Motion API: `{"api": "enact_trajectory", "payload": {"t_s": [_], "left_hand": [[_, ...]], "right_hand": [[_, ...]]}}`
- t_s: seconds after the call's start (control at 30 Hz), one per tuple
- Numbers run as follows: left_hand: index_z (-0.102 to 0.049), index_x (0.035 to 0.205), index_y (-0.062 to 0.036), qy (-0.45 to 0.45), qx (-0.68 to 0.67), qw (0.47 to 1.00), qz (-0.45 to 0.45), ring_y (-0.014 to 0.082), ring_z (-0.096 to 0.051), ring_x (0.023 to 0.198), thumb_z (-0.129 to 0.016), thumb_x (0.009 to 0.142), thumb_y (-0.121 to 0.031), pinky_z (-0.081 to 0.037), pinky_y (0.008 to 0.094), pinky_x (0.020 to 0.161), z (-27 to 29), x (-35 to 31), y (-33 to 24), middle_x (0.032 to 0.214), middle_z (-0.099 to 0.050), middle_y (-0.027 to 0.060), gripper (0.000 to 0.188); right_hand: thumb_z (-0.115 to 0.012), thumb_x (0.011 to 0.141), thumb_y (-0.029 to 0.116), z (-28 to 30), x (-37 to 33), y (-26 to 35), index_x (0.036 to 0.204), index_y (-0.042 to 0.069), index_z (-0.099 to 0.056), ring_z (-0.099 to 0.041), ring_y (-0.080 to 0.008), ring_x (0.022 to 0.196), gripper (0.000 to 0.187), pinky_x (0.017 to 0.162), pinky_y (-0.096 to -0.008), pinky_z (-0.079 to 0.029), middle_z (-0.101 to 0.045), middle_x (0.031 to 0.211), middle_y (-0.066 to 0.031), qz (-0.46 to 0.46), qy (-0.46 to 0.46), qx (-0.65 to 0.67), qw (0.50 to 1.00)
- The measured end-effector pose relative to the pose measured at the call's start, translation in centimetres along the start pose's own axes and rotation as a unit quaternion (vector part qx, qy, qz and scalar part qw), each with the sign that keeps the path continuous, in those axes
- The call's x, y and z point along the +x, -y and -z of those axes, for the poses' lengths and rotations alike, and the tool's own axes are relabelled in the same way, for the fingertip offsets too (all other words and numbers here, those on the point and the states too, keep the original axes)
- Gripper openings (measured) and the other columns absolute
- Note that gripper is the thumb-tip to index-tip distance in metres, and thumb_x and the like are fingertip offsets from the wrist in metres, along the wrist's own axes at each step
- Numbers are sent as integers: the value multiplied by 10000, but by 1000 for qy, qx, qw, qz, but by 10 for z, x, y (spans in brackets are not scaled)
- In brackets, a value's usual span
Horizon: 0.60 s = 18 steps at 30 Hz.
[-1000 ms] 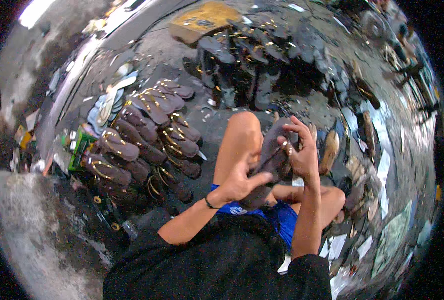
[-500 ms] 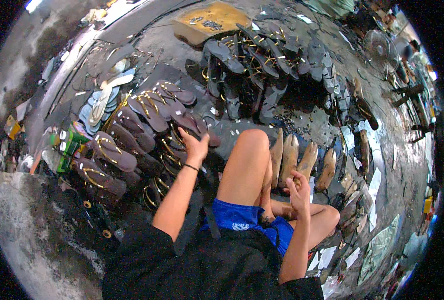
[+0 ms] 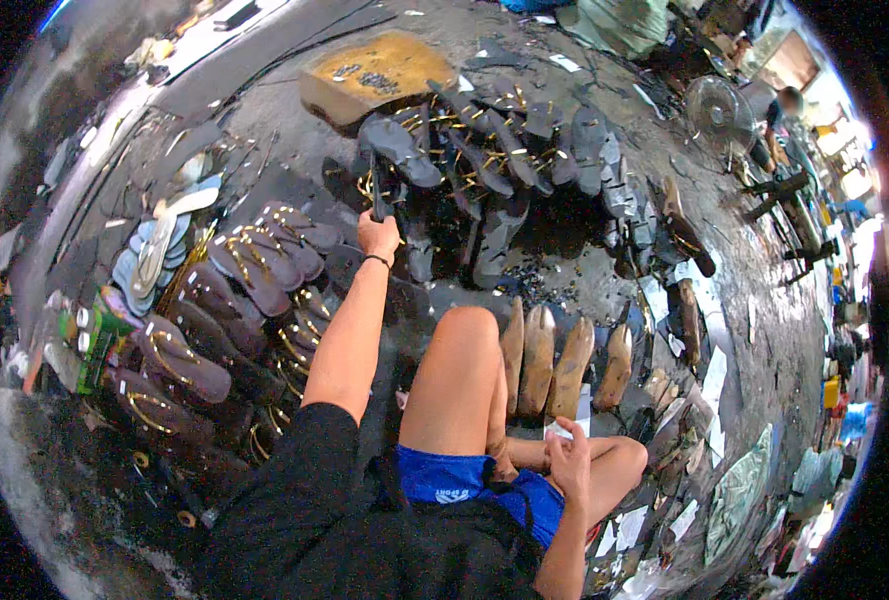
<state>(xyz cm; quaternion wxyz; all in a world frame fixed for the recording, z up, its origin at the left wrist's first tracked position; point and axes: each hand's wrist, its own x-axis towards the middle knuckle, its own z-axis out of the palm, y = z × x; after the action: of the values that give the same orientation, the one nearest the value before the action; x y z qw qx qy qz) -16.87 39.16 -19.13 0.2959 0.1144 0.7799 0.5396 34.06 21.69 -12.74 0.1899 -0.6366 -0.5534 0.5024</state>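
Observation:
My left hand (image 3: pixel 378 236) is stretched forward, its fingers closed around the near end of a dark flip-flop (image 3: pixel 378 190) that stands edge-on at the left of a heap. Beside it a grey sole (image 3: pixel 401 148) lies on top of the heap, among gold-strapped sandals (image 3: pixel 510 140). My right hand (image 3: pixel 571 462) hovers over my folded leg with its fingers loosely bent and apart, and nothing shows in it. Just beyond that hand, several worn wooden shoe lasts (image 3: pixel 572 368) lie side by side, toes pointing away. To the left, brown flip-flops with gold straps (image 3: pixel 187 358) lie in overlapping rows.
A yellowish block (image 3: pixel 375 75) with small dark bits on it stands behind the heap. Pale soles (image 3: pixel 155 255) are stacked at the left, next to a green box (image 3: pixel 95 345). Paper scraps (image 3: pixel 715 385) and a fan (image 3: pixel 720 110) are on the right; a person sits far right.
My left hand has moved from the brown flip-flop rows forward to the heap and closed on a dark flip-flop. The view has shifted; my right hand stays near my leg.

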Motion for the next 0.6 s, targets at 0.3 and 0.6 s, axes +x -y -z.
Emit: {"api": "enact_trajectory", "payload": {"t_s": [0.3, 0.6], "left_hand": [[-438, 1147, -38, 95, -357, 925, -90, 192, -623, 871, -708, 872, -49, -616, 327, 697, -18, -194, -23, 1049, -610, 109, 386], [-669, 1022, -35, 293, 67, 870, -392, 359, -670, 930, -684, 841, -168, -549, 421, 823, -7, -215, -31, 1204, -616, 159, 225]], "right_hand": [[-637, 981, 212, -40, 44, 108, 1262, -3, -575, -625, -216, 1062, 359, 932, -341, -502, -648, 1168, -114, 145, -15, 50, 988], [-649, 946, 127, -94, 182, 193, 1250, -6, -563, -650, -175, 890, 343, 645, -301, -591, -648, 1089, -97, 121, -2, 129, 984]]}}
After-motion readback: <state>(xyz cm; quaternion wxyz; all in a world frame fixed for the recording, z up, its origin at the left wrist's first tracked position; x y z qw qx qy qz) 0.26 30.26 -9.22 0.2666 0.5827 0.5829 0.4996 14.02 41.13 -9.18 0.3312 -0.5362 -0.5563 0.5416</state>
